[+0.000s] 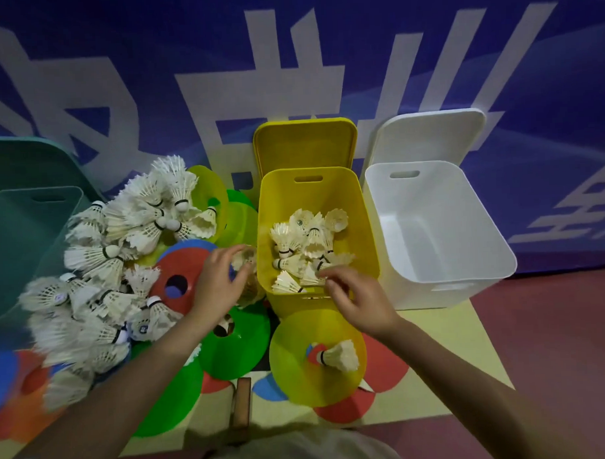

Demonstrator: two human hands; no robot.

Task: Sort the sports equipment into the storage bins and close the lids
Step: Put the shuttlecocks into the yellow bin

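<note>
Head view: the left hand point(216, 280) curls in a loose grip around a blurred shuttlecock point(244, 260) just left of the yellow bin point(362, 227); its axis cannot be told. The right hand point(356, 297) hangs over the bin's near rim, fingers half-curled, touching or pinching a shuttlecock inside; I cannot tell which. More shuttlecocks point(99, 257) pile on the floor beside colored discs point(316, 362); the white bin point(465, 230) stands open.

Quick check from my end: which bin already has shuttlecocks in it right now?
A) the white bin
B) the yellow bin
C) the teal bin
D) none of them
B: the yellow bin holds a cluster of shuttlecocks on its floor, while the white bin shows only bare walls and floor and no shuttlecock shows inside the teal bin.
</note>
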